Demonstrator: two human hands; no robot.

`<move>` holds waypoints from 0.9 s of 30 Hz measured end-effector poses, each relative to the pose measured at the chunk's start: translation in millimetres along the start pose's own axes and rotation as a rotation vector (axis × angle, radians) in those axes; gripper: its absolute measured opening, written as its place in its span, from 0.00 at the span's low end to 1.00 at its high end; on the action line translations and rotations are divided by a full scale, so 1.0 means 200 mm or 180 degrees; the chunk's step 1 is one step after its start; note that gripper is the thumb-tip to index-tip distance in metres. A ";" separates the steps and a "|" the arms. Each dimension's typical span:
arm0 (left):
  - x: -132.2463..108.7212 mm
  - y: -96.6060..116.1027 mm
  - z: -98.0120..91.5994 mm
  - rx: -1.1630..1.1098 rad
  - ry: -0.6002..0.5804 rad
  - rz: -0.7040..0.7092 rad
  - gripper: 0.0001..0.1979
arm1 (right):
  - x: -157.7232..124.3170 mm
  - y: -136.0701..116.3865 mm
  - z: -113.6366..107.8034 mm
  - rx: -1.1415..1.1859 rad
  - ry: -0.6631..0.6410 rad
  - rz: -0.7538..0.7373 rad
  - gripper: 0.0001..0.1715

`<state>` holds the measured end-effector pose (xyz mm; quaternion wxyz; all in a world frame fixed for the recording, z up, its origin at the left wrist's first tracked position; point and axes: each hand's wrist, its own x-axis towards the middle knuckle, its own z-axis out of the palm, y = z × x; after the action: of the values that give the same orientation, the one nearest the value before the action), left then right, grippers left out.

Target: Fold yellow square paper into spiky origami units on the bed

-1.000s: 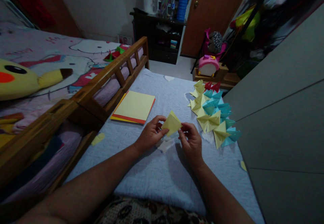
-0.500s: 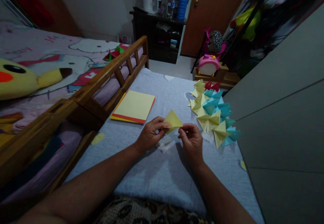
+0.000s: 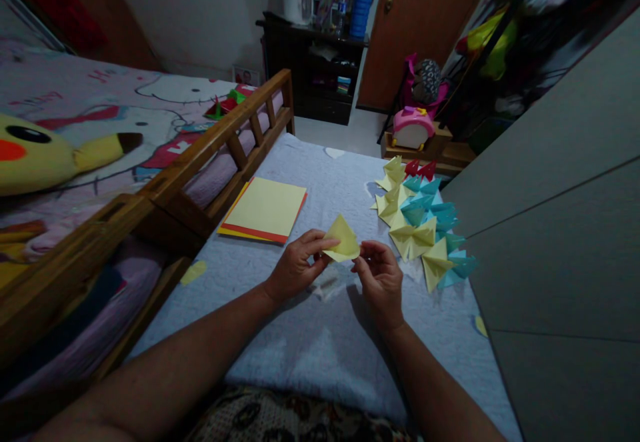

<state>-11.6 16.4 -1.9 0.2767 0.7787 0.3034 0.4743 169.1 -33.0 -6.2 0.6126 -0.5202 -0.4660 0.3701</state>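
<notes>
A small folded sheet of yellow paper [image 3: 343, 238], roughly triangular with its point up, is held above the bed cover between both hands. My left hand [image 3: 300, 261] pinches its left corner, thumb in front. At the lower right corner, the fingertips of my right hand [image 3: 379, 279] are closed on the paper's edge. To the right lie several folded paper figures [image 3: 413, 237] in pale yellow, light blue and red. Beyond my left hand is a stack of square paper sheets [image 3: 265, 203], pale yellow on top with orange and deeper yellow edges showing.
Everything rests on a bed with a light blue cover [image 3: 320, 169]. A wooden bed rail [image 3: 220, 145] runs along the left, with a yellow plush toy [image 3: 55, 155] behind it. A pale cabinet side [image 3: 560, 229] stands close on the right.
The paper's lower edge now looks rounder and its right side opens a little, showing a layer behind. Both hands stay almost in place.
</notes>
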 end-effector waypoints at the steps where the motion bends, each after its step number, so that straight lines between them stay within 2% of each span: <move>1: 0.00 0.00 0.00 0.0013 -0.0001 -0.0017 0.14 | 0.00 0.00 0.00 -0.0022 -0.0040 -0.0026 0.10; 6: -0.01 0.00 0.00 -0.0038 -0.0080 -0.0062 0.16 | 0.01 -0.03 -0.02 -0.0341 -0.0299 -0.0511 0.08; 13: -0.01 0.00 0.00 -0.0137 -0.0166 -0.0151 0.20 | 0.00 -0.07 -0.01 -0.0645 -0.0593 -0.1152 0.20; 18: -0.01 0.01 0.00 -0.0185 -0.0178 -0.0220 0.20 | -0.01 -0.07 -0.01 -0.0750 -0.0791 -0.1360 0.27; 27: -0.01 0.01 0.01 -0.0367 -0.0188 -0.0301 0.19 | -0.01 -0.03 -0.02 -0.1191 -0.0919 -0.1502 0.29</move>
<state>-10.6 14.3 -2.5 0.3520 0.7600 0.3037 0.4542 171.0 -37.6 -0.2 0.5029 -0.4435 -0.7155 0.1959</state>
